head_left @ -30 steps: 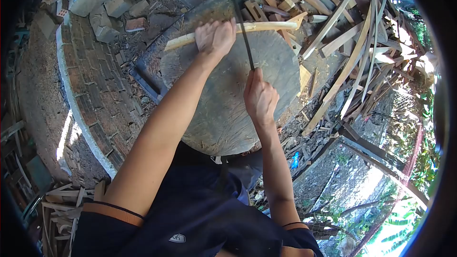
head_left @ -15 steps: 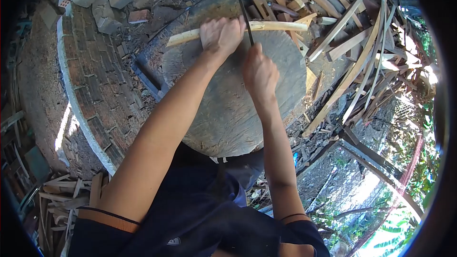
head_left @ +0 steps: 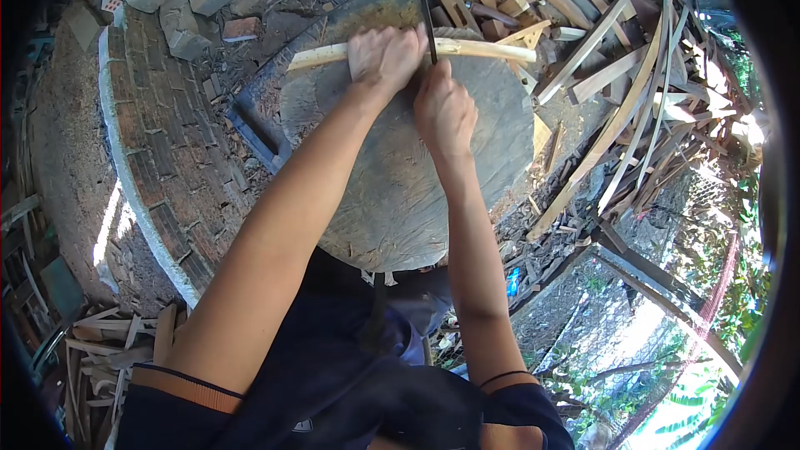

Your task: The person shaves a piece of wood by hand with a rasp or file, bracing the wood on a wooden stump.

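Observation:
A pale, slightly curved wood strip point(head_left: 492, 51) lies across the far part of a round chopping block point(head_left: 392, 192). My left hand point(head_left: 386, 57) is closed over the strip, pressing it down left of its middle. My right hand point(head_left: 446, 108) is wrapped round the near end of a saw point(head_left: 424, 4), seen nearly edge-on as a long dark narrow blade. The blade crosses the strip just right of my left fingers and points away from me. Its handle is hidden inside my right fist, and its teeth do not show.
Wood offcuts point(head_left: 508, 4) are piled behind the block, with long curved strips point(head_left: 617, 129) to the right. Cut blocks point(head_left: 183, 25) and a reddish brick point(head_left: 242, 29) lie at the back left. A brick edging point(head_left: 171, 167) runs down the left side.
My right hand has moved forward and slightly left, pushing the saw farther across the strip. My left hand stays on the strip; the view has shifted slightly.

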Motion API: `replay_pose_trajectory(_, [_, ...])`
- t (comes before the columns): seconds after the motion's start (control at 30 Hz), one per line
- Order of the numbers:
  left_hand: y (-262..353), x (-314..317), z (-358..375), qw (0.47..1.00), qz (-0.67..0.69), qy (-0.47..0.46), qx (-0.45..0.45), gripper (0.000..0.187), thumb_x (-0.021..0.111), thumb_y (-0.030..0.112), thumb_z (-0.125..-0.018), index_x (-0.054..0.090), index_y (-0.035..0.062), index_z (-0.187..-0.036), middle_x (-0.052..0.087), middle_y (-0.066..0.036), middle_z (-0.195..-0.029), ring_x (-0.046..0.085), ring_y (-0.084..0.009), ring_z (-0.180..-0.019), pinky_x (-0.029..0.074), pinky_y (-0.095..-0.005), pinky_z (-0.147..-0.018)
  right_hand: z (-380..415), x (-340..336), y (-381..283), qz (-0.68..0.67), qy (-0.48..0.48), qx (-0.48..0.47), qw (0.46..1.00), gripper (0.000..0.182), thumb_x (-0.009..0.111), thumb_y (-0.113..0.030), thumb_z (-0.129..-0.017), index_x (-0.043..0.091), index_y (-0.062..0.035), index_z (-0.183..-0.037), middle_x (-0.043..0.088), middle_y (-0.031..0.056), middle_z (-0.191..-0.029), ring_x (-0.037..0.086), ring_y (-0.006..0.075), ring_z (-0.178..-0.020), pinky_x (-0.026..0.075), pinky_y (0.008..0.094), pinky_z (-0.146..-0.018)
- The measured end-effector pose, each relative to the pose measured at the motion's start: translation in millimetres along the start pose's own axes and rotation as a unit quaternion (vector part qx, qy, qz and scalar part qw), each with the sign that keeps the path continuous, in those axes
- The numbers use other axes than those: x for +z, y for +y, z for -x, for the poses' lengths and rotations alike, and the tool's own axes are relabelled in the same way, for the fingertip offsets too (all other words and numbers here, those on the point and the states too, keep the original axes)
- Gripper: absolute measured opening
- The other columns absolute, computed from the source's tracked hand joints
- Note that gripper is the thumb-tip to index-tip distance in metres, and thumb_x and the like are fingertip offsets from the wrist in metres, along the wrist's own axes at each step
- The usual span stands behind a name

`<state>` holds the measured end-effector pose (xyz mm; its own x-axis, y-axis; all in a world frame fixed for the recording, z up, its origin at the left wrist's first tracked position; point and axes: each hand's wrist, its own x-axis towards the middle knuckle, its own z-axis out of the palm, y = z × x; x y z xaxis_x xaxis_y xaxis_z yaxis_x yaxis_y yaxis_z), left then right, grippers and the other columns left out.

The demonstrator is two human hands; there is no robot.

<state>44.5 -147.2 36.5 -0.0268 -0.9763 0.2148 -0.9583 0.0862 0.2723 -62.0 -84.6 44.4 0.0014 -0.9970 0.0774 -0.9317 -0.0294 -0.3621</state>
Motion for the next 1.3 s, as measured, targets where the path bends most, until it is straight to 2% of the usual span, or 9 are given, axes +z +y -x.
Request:
replay_pose_trajectory(0.23, [0,-2,0,1.0,0.002,-0.011,0.009,0.049,0.045,0.032,-0.095,0.066,0.009,-0.058,0.063,-0.016,-0.058,0.064,-0.0326,-0.052,0.05,-0.0433,-0.052,62,-23,9,-0.021,-0.09,0.053,0.994,0.013,0.046,-0.015,-0.088,0.049,-0.0026,-0.092,0.064,0.0217,-0.066,0.065,0.04,-0.061,0.052,0.05,-0.054])
replay_pose_trajectory(0.47, [-1,-1,2,1.0,-0.006,0.022,0.013,0.05,0.044,0.032,-0.095,0.065,0.0086,-0.057,0.063,-0.017,-0.058,0.064,-0.0331,-0.051,0.05,-0.0432,-0.052,27,-7,3,-0.034,-0.013,-0.002,0.999,0.013,0.046,-0.015,-0.089,0.048,-0.0029,-0.093,0.063,0.0221,-0.066,0.064,0.0413,-0.062,0.051,0.0512,-0.054])
replay_pose_trajectory(0.57, [0,-3,3,1.0,0.006,0.009,0.008,0.052,0.042,0.034,-0.096,0.066,0.0082,-0.057,0.063,-0.017,-0.059,0.064,-0.0334,-0.052,0.05,-0.0432,-0.051,68,-22,9,-0.018,-0.104,0.067,0.992,0.011,0.046,-0.015,-0.089,0.047,-0.0038,-0.089,0.063,0.0225,-0.065,0.064,0.0409,-0.062,0.051,0.0502,-0.054])
replay_pose_trajectory(0.63, [5,-10,0,0.996,-0.003,-0.08,-0.033,0.052,0.039,0.033,-0.096,0.068,0.0088,-0.061,0.066,-0.014,-0.064,0.066,-0.0311,-0.06,0.051,-0.0425,-0.069,47,-17,6,-0.038,-0.063,0.035,0.997,0.012,0.046,-0.016,-0.089,0.047,-0.0037,-0.089,0.063,0.0227,-0.065,0.065,0.0409,-0.062,0.052,0.0495,-0.054])
replay_pose_trajectory(0.77, [2,-7,1,0.998,-0.005,-0.061,-0.034,0.053,0.038,0.033,-0.097,0.067,0.0082,-0.061,0.066,-0.014,-0.065,0.066,-0.0313,-0.059,0.051,-0.043,-0.071,8,-2,2,-0.034,-0.016,0.003,0.999,0.013,0.045,-0.016,-0.09,0.047,-0.0037,-0.09,0.063,0.023,-0.065,0.064,0.0416,-0.063,0.052,0.05,-0.054])
replay_pose_trajectory(0.87, [0,-3,0,1.0,-0.001,0.007,0.018,0.05,0.044,0.032,-0.095,0.065,0.0079,-0.057,0.063,-0.016,-0.058,0.063,-0.0323,-0.05,0.05,-0.0427,-0.052,52,-20,8,-0.034,-0.072,0.041,0.996,0.012,0.046,-0.016,-0.09,0.047,-0.0038,-0.088,0.063,0.0231,-0.065,0.065,0.0418,-0.064,0.052,0.0494,-0.055])
replay_pose_trajectory(0.93, [4,-9,0,0.996,0.0,-0.086,-0.028,0.051,0.038,0.034,-0.096,0.069,0.0084,-0.065,0.067,-0.014,-0.067,0.067,-0.0314,-0.064,0.05,-0.0429,-0.073,65,-23,12,-0.026,-0.088,0.051,0.995,0.013,0.046,-0.016,-0.09,0.048,-0.003,-0.091,0.063,0.0231,-0.065,0.065,0.0418,-0.064,0.052,0.0494,-0.056])
replay_pose_trajectory(1.17, [6,-10,-6,0.994,-0.014,-0.078,-0.074,0.051,0.037,0.036,-0.096,0.07,0.0101,-0.066,0.067,-0.014,-0.068,0.067,-0.0312,-0.064,0.051,-0.0427,-0.066,9,-4,7,-0.019,-0.038,-0.002,0.999,0.017,0.044,-0.018,-0.091,0.05,-0.0022,-0.095,0.064,0.0219,-0.067,0.065,0.0415,-0.063,0.053,0.05,-0.054])
replay_pose_trajectory(1.3, [6,-12,-4,0.996,-0.021,-0.069,-0.043,0.052,0.037,0.036,-0.096,0.07,0.0102,-0.066,0.067,-0.014,-0.067,0.067,-0.0314,-0.064,0.051,-0.0429,-0.063,48,-20,14,0.001,-0.084,0.014,0.996,0.013,0.043,-0.015,-0.09,0.048,-0.0038,-0.087,0.064,0.0216,-0.066,0.065,0.0405,-0.063,0.053,0.0486,-0.054])
